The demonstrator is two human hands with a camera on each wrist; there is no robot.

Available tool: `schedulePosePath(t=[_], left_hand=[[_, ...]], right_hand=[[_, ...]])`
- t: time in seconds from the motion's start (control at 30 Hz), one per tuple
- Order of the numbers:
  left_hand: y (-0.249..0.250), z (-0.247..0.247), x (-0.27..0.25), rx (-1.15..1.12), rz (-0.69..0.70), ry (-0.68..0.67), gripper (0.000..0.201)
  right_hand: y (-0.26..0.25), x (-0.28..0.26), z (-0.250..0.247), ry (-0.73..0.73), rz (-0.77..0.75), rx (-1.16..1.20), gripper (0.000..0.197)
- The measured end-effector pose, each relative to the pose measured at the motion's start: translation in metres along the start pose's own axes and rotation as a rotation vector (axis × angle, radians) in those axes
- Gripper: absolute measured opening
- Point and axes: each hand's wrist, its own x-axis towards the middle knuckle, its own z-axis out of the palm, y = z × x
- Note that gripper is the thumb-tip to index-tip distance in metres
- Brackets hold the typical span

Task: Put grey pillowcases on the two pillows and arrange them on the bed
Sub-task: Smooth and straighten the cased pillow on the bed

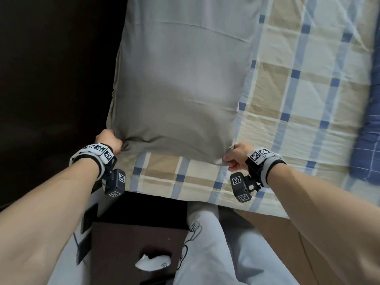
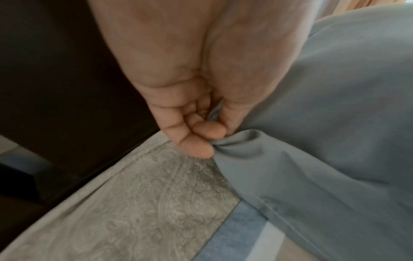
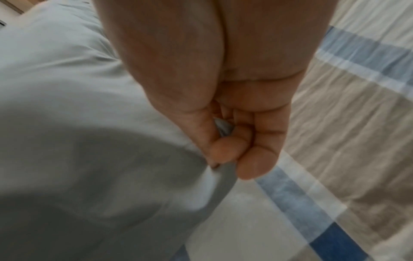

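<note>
A pillow in a grey pillowcase point(image 1: 181, 83) lies lengthwise on the checked bed point(image 1: 304, 95), near its left side. My left hand point(image 1: 110, 140) grips the near left corner of the pillowcase point(image 2: 312, 141), fingers point(image 2: 196, 148) curled round a bunch of cloth. My right hand point(image 1: 236, 156) pinches the near right corner of the pillowcase point(image 3: 78, 132), thumb and fingers point(image 3: 252, 164) closed on the fabric. Beyond it at the top of the head view lies another grey pillow point(image 1: 185, 11), largely out of view.
A dark headboard or wall point(image 1: 51, 68) runs along the left. A dark blue blanket point(image 1: 368, 145) lies at the bed's right edge. Below the bed edge stands a dark bedside table point(image 1: 133, 243) with a white object point(image 1: 152, 263). My legs are in light trousers point(image 1: 216, 254).
</note>
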Motion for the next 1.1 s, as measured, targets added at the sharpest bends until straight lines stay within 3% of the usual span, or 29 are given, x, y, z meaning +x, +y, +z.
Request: schedulePosePath(t=[0.17, 0.27, 0.4, 0.53, 0.63, 0.73, 0.8, 0.9, 0.97, 1.03, 1.1], left_hand=[[-0.009, 0.014, -0.011, 0.118, -0.033, -0.019, 0.028], [-0.008, 0.017, -0.014, 0.102, -0.071, -0.022, 0.029], [-0.002, 0.002, -0.006, -0.006, -0.041, 0.01, 0.049], [0.009, -0.009, -0.002, -0.284, -0.081, -0.157, 0.056], [0.013, -0.002, -0.001, -0.418, -0.158, -0.22, 0.034], [0.029, -0.004, -0.02, -0.783, -0.165, -0.282, 0.02], [0.036, -0.015, -0.031, -0.964, -0.104, -0.251, 0.026], [0.035, -0.041, -0.033, -1.201, 0.054, -0.102, 0.039], [0.037, -0.054, -0.033, -1.293, 0.135, -0.044, 0.038], [0.035, -0.05, -0.028, -1.317, 0.135, -0.041, 0.038], [0.021, -0.027, -0.018, -1.114, 0.063, -0.031, 0.028]], right_hand=[[0.015, 0.006, 0.01, 0.101, 0.047, -0.11, 0.013], [0.017, 0.01, 0.012, 0.18, -0.007, -0.259, 0.008], [0.007, 0.001, 0.001, 0.208, -0.059, -0.401, 0.02], [0.001, 0.001, 0.008, 0.022, 0.005, 0.091, 0.017], [-0.005, 0.005, 0.022, -0.063, 0.008, 0.358, 0.007], [-0.016, -0.004, 0.027, -0.103, -0.031, 0.504, 0.022], [-0.027, -0.013, 0.021, -0.073, -0.083, 0.677, 0.032], [-0.047, -0.021, 0.005, -0.023, -0.197, 0.965, 0.041], [-0.055, -0.018, -0.006, -0.053, -0.265, 1.11, 0.044], [-0.052, -0.009, -0.008, -0.064, -0.254, 1.128, 0.046], [-0.034, 0.003, 0.004, -0.006, -0.148, 0.946, 0.044]])
